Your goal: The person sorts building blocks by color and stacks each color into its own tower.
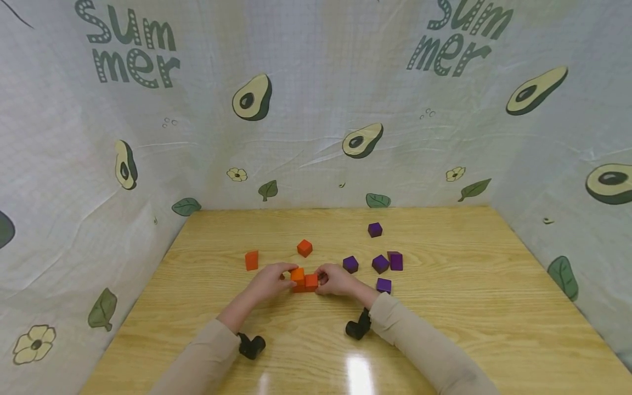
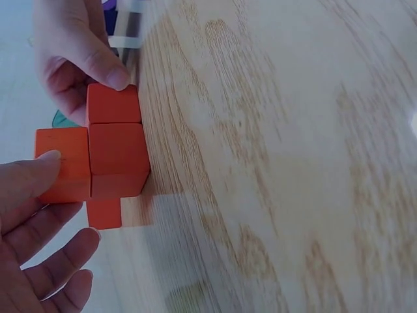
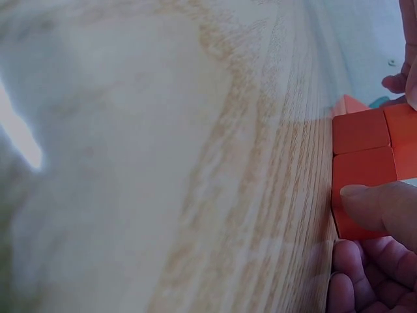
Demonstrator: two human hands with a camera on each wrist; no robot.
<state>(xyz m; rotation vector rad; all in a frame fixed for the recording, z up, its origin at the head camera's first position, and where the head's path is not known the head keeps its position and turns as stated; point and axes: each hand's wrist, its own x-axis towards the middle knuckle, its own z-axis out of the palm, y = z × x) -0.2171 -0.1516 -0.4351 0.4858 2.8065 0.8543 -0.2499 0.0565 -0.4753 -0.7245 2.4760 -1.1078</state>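
Two orange-red cubes sit side by side on the wooden table, with an orange cube [image 2: 68,173] stacked on the left one [image 2: 119,153]. My left hand [image 1: 270,282] pinches the upper cube between thumb and fingers. From the right side, my right hand [image 1: 339,280] grips the right-hand cube [image 3: 355,171], its thumb on the near face and its other fingers behind. The cubes touch one another in both wrist views. Beyond them lie a loose orange cube [image 1: 304,248] and, farther left, an orange block [image 1: 252,260].
Several purple blocks lie right of the stack, among them a cube [image 1: 350,264] close to my right hand, another [image 1: 383,285] by the right forearm, and one [image 1: 375,229] farther back. A printed cloth [image 1: 306,164] hangs behind the table [image 1: 474,307].
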